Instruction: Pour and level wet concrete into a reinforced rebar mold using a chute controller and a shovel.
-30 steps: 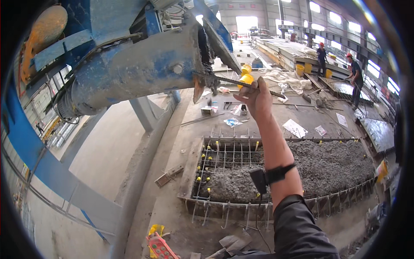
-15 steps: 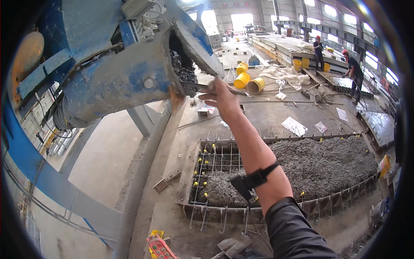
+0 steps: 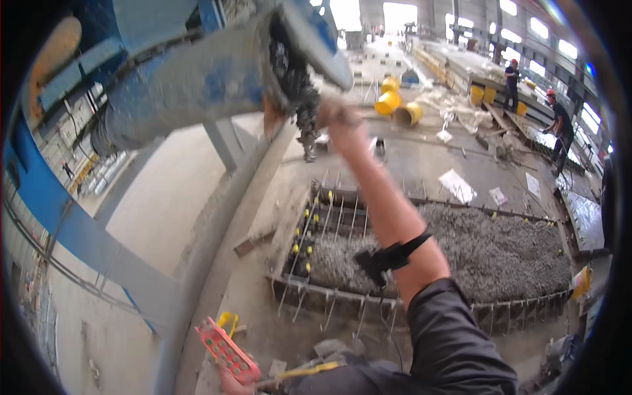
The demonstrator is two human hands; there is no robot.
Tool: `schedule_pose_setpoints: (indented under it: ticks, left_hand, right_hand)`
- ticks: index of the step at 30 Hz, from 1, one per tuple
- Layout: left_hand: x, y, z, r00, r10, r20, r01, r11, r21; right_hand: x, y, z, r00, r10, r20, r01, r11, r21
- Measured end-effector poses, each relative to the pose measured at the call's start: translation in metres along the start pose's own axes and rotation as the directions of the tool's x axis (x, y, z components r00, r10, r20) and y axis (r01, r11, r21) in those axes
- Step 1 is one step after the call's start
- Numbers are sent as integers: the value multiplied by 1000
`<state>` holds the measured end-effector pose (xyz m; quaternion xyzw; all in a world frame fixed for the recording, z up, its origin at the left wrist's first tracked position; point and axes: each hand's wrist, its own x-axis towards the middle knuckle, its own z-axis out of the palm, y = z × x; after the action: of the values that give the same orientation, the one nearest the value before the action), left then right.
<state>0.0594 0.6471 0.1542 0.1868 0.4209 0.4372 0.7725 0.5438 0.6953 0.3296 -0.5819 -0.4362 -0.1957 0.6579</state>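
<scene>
My right hand (image 3: 341, 125) is raised at the mouth of a blue, concrete-smeared chute (image 3: 191, 89). Motion smears it, but its fingers look curled around a rod that lies mostly hidden. Beside that hand, dark wet concrete (image 3: 307, 125) hangs and drops from the mouth under a tilted flap (image 3: 316, 43). At the lower edge my left hand (image 3: 232, 383) holds a red remote control (image 3: 227, 351) with rows of round buttons. Below the right arm lies a rectangular mould (image 3: 421, 304) with rebar, partly filled with grey concrete (image 3: 487, 250); bars show at its left end.
Yellow buckets (image 3: 388, 102) and crumpled pale sheeting (image 3: 454, 105) lie on the floor beyond. Two people in red helmets (image 3: 559, 128) stand at the far right. A blue steel beam (image 3: 85, 237) runs down the left. Yellow plugs (image 3: 308, 250) dot the mould's left side.
More concrete now hangs from the chute mouth. My right hand has shifted slightly at the opening, and the rod no longer shows plainly. The remote has risen further into view, with my left hand on it.
</scene>
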Motion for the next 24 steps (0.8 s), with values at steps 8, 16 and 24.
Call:
schedule_pose_setpoints:
  ticks: [8, 16, 24]
  left_hand:
    - [69, 46, 15, 929, 110, 354, -126, 992, 22]
    - [147, 107, 30, 898, 137, 419, -183, 980, 73]
    - [225, 164, 69, 719, 304, 626, -443, 893, 75]
  right_hand:
    - [83, 38, 34, 679, 535, 503, -704, 668, 240]
    - [40, -23, 61, 966, 132, 223, -137, 991, 7]
    - [52, -30, 36, 843, 512, 166, -518, 688, 508]
